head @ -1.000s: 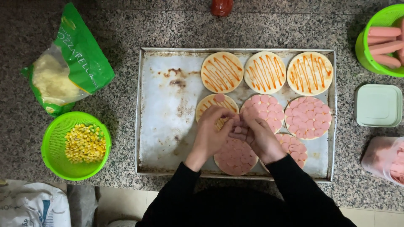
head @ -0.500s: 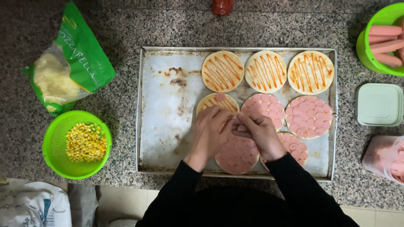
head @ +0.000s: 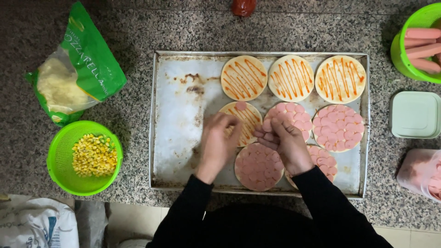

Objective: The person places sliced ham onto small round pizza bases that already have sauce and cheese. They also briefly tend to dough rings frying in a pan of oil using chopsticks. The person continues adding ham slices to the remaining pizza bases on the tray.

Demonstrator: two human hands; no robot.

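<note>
Far to the left of the left hand [head: 219, 140], a torn green bag of grated cheese [head: 69, 69] and a green basket of corn kernels [head: 87, 157] sat on the speckled surface [head: 138, 27], neither of them yet on any of the dough rounds. The left hand hovered curled over the middle-row round [head: 245, 120] on the metal tray [head: 179, 105]; that round carried red sauce stripes and only one sausage slice at its far edge, so it looked barely begun. Whether those fingers pinched a slice could not be told. Just right of it, almost touching, the right hand [head: 287, 142] was cupped, apparently around a small stack of slices, though its grip was hidden. Beneath and to the right of both hands, four rounds were fully covered with pink slices [head: 337, 126]. Beyond the hands, three rounds in the far row [head: 291, 78] had sauce only. By that count, four were finished, one was in progress and three were waiting. Whole sausages lay in a green bowl [head: 415, 43] well off to the right
</note>
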